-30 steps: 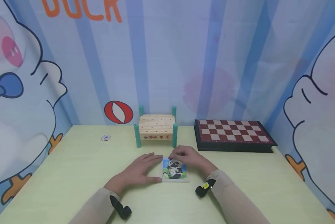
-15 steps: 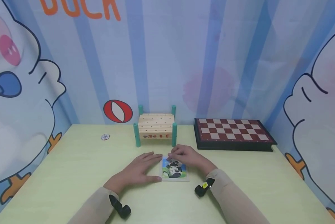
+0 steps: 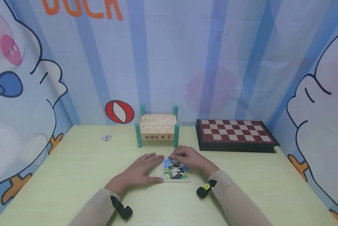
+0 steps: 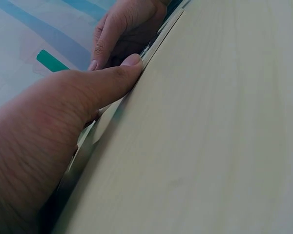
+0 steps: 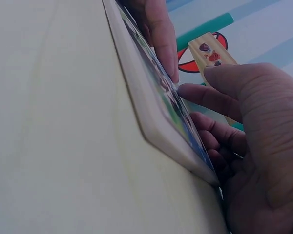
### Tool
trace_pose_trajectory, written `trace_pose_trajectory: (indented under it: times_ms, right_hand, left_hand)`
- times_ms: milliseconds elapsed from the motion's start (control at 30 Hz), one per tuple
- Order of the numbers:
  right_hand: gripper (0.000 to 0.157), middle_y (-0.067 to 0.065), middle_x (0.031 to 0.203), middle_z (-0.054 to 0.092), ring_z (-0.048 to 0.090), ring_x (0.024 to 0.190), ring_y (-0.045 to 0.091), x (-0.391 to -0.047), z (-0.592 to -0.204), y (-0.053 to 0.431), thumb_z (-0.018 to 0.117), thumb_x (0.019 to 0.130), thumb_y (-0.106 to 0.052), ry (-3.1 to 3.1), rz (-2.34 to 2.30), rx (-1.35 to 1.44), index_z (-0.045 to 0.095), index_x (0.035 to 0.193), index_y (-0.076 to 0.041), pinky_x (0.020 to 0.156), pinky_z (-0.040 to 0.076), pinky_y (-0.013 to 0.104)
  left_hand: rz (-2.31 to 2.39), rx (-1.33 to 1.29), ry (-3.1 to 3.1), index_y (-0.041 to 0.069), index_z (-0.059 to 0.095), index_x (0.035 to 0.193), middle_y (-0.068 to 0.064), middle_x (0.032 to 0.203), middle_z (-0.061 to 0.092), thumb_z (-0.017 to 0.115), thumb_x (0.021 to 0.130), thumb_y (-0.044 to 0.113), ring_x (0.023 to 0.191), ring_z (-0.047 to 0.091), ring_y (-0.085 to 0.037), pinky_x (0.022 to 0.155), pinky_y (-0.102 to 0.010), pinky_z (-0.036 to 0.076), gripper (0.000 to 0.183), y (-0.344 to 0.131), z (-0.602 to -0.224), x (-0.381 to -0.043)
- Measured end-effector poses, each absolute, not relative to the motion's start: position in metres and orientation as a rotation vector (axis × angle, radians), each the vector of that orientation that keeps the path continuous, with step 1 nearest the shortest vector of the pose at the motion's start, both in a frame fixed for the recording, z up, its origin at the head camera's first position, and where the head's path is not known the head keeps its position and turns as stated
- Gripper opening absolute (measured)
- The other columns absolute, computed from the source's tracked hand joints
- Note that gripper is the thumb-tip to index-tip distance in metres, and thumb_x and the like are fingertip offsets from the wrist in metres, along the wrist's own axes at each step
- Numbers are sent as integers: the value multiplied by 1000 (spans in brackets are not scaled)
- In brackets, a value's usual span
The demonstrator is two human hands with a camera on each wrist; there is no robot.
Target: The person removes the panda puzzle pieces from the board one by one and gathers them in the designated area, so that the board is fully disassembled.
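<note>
We see the left hand (image 3: 139, 171) spread, fingertips and thumb at the left edge of the panda picture (image 3: 177, 171), which lies on the desk (image 3: 73, 175). The right hand (image 3: 191, 157) bends over its upper part; any pinch we cannot tell. Little has just changed: we judge fine adjustment continues.

The head view looks forward and down at hands (image 3: 139, 172) that both wrist views (low, close) share.

Pale wooden stand with green posts (image 3: 158, 124), centre back; red-and-white checkered black box (image 3: 237, 131), right; round white chip (image 3: 106, 137), left.
</note>
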State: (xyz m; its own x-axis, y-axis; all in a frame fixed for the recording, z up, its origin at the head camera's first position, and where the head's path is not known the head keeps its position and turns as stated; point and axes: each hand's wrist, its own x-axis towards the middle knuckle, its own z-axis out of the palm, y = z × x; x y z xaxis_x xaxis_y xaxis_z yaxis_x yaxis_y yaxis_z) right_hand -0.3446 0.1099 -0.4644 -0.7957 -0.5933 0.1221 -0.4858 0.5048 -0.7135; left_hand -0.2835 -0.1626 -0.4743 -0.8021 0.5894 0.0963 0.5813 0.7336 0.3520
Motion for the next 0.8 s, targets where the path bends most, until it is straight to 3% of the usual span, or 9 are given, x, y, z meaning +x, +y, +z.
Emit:
trace_pose_trajectory:
  times_ms: [333,567,800]
  right_hand:
    - [24,-12,103,63,59,98,9,-345,-463,108,60,101,-39,2654,-1128,-915,80,105,-27,90,51,34]
    - [27,-7,112,64,58,109,16,-345,-460,106,58,102,-40,2564,-1153,-891,80,106,-25,100,48,44]
    - [31,-6,122,66,57,121,19,-346,-460,106,54,103,-45,2540,-1177,-871,79,108,-26,110,42,46]
  left_hand:
    - [564,946,2909,29,35,158,12,162,32,52,83,82,152,19,-25,122,-55,18,93,-159,-472,-282]
    - [542,918,2923,31,36,157,17,160,32,52,82,83,152,19,-22,122,-54,20,93,-157,-473,-282]
    - [537,915,2924,32,35,157,18,160,32,51,82,83,152,18,-21,122,-54,20,92,-156,-472,-281]
